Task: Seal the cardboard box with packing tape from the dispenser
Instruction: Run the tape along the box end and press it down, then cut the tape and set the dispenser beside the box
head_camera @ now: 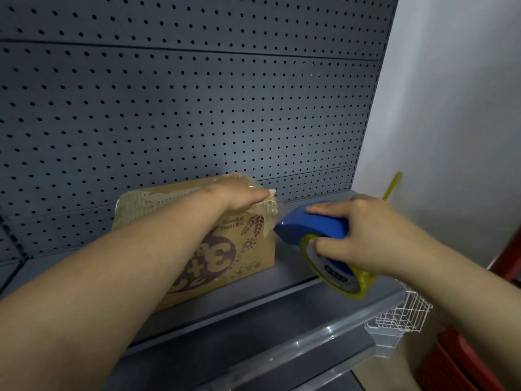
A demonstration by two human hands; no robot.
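Note:
A brown cardboard box (248, 258) with purple print stands on a grey shelf (253, 314). Clear tape covers its top and hangs crumpled over the right edge. My left hand (242, 196) lies flat on the box's top right corner, pressing on the tape there. My right hand (363, 235) grips a blue tape dispenser (313, 224) holding a yellowish tape roll (346, 280). The dispenser's nose sits just right of the box's upper right edge, where a strip of tape (270, 218) runs down the side.
A dark pegboard wall (197, 108) rises behind the box. A white wire basket (403, 314) hangs off the shelf's right end. Red furniture (504, 263) and a yellow stick (392, 187) stand by the white wall on the right.

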